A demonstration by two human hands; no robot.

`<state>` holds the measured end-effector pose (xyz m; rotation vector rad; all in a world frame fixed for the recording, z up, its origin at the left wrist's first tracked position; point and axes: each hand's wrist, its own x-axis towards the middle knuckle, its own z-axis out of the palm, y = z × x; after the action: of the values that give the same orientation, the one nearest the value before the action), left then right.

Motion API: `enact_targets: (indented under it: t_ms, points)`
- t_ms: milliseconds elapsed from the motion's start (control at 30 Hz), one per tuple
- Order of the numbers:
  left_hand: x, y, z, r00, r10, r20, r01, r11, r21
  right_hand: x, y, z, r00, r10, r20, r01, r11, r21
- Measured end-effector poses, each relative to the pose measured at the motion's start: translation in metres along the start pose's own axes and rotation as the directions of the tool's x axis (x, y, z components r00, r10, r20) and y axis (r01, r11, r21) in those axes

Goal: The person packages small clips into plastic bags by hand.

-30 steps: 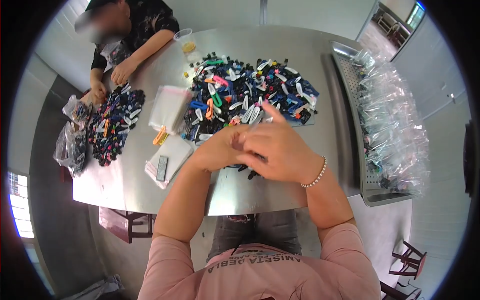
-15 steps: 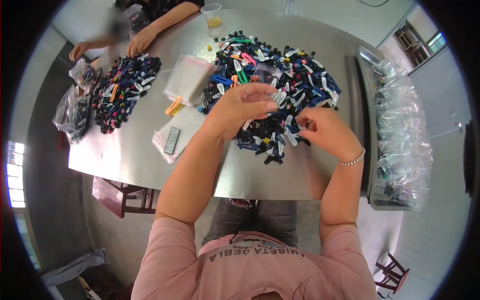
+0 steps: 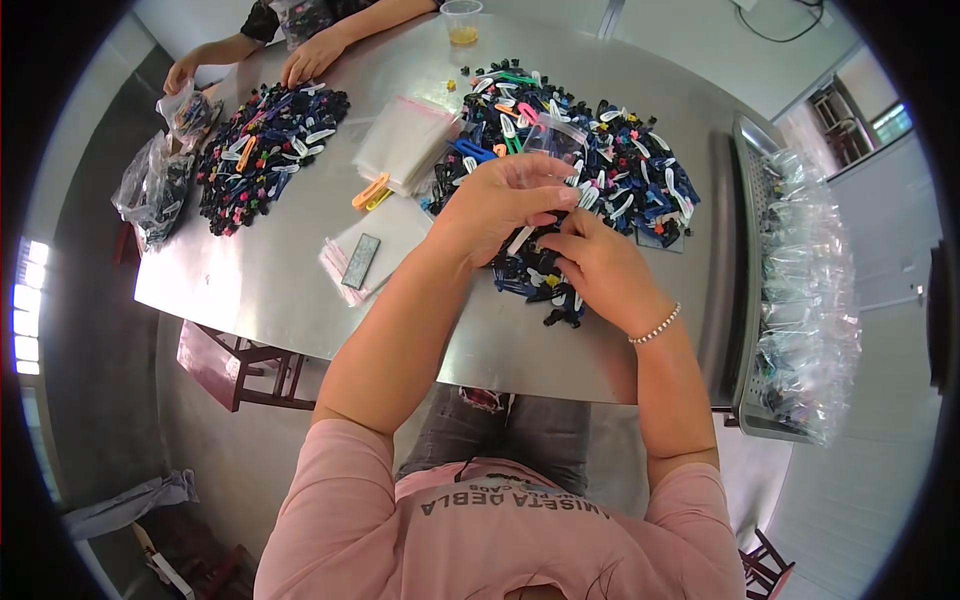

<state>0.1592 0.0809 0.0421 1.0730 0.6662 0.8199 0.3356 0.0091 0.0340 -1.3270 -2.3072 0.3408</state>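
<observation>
My left hand (image 3: 500, 205) is curled over the near part of a large heap of hair clips (image 3: 640, 160), thumb and fingers closing on a small clear plastic bag (image 3: 558, 135) that shows beyond the knuckles. Close beside it, my right hand (image 3: 605, 270) reaches into the heap with bent fingers closed together, the fingertips just below the left thumb. Whatever those fingertips hold is hidden. White, black, navy and coloured snap clips and small dark claw clips surround both hands. A white clip (image 3: 520, 240) lies between the two hands.
Left of the heap lie a stack of clear bags (image 3: 408, 140), orange clips (image 3: 371, 190) and a metal bar (image 3: 361, 262) on plastic sheets. Another person's hand (image 3: 312, 58) touches a second clip heap (image 3: 260, 150). A cup (image 3: 462, 25) stands behind; a tray (image 3: 745, 400) of filled bags is right.
My right hand has moved left across the heap, up to my left hand. The left hand keeps its curled hold over the clips. The whole view has shifted slightly.
</observation>
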Motion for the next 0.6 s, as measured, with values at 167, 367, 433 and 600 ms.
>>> enact_targets:
  t_ms: [167,367,433,600]
  points:
    - [0.0,0.0,0.002,1.0,-0.014,0.012,0.014,1.0,0.025,0.001,0.009,0.001,0.991,-0.009,-0.133,0.019,0.997,0.069]
    - [0.0,0.0,0.001,1.0,-0.026,-0.002,0.026,1.0,0.002,0.002,0.021,-0.021,0.947,0.249,-0.204,-0.159,0.912,0.377]
    - [0.0,0.001,0.001,1.0,-0.022,-0.004,0.022,1.0,0.012,0.0,0.019,-0.026,0.909,0.375,-0.184,-0.247,0.838,0.487]
    - [0.0,0.001,0.002,1.0,-0.018,-0.006,0.019,0.999,0.029,-0.001,0.027,-0.034,0.812,0.572,-0.118,-0.313,0.596,0.74]
